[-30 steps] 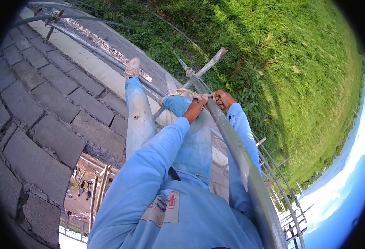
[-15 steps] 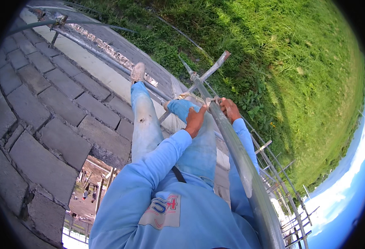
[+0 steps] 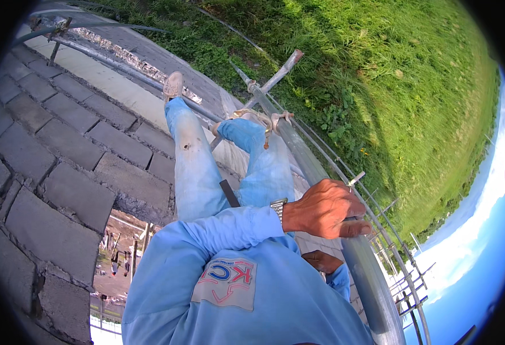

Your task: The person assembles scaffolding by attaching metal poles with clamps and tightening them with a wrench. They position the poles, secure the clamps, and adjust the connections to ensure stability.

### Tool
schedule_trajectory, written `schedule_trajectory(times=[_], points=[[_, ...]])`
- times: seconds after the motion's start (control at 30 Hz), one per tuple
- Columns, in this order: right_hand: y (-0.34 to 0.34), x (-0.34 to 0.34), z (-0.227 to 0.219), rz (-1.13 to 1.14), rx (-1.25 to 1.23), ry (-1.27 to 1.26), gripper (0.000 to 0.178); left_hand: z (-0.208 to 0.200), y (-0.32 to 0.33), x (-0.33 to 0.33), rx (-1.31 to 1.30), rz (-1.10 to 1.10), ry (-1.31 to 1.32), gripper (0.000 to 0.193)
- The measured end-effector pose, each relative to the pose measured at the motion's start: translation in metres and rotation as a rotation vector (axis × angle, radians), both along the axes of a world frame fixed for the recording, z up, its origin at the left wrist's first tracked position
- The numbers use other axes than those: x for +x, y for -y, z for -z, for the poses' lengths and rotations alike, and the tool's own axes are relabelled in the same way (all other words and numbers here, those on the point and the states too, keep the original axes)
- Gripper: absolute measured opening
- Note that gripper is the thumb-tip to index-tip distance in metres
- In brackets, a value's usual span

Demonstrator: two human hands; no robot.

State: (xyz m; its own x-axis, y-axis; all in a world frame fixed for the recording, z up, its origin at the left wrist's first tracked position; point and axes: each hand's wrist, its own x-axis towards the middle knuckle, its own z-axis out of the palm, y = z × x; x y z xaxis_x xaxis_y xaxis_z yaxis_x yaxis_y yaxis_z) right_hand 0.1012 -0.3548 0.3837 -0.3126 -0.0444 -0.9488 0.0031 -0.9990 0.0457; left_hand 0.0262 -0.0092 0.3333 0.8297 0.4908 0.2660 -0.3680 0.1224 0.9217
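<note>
My left hand (image 3: 324, 211), with a metal watch (image 3: 279, 207) at its wrist, is closed above a thick grey metal pole (image 3: 304, 156). Its thumb lies against the curled fingers, and what they hold is hidden. Lower down, my right hand (image 3: 323, 262) is in shade on the pole's left side. Its fingers do not show clearly. Further along the pole, pale strapping (image 3: 281, 118) is wound round it near a cross tube (image 3: 283, 72). A rusty hook-like piece (image 3: 267, 138) hangs beside the strapping, with neither hand on it.
A grey block wall (image 3: 71, 138) rises on my left, with an opening (image 3: 120, 247) showing ground far below. My legs (image 3: 198, 155) stretch along a scaffold tube (image 3: 120, 66). More scaffold tubes (image 3: 402, 259) run down the right, beyond which lies a grassy slope (image 3: 425, 115).
Both hands have left the strapping and come back along the pole toward my body. My left hand now crosses over the pole, and my right hand shows on its left side.
</note>
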Motion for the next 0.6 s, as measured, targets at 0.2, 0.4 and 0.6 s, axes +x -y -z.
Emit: schedule_trajectory(times=[0.2,0.4,0.6], points=[[-0.003,-0.013,-0.043,-0.083,-0.042,-0.130,0.033,0.006,0.009,-0.002,0.010,0.005,-0.033,0.051],[-0.016,-0.010,-0.058,-0.230,0.069,-0.109,0.034,0.007,0.013,-0.001,-0.003,-0.133,-0.001,0.050],[-0.015,0.008,-0.085,-0.319,0.071,-0.078,0.035,0.006,0.018,-0.004,0.031,-0.058,-0.101,0.053]])
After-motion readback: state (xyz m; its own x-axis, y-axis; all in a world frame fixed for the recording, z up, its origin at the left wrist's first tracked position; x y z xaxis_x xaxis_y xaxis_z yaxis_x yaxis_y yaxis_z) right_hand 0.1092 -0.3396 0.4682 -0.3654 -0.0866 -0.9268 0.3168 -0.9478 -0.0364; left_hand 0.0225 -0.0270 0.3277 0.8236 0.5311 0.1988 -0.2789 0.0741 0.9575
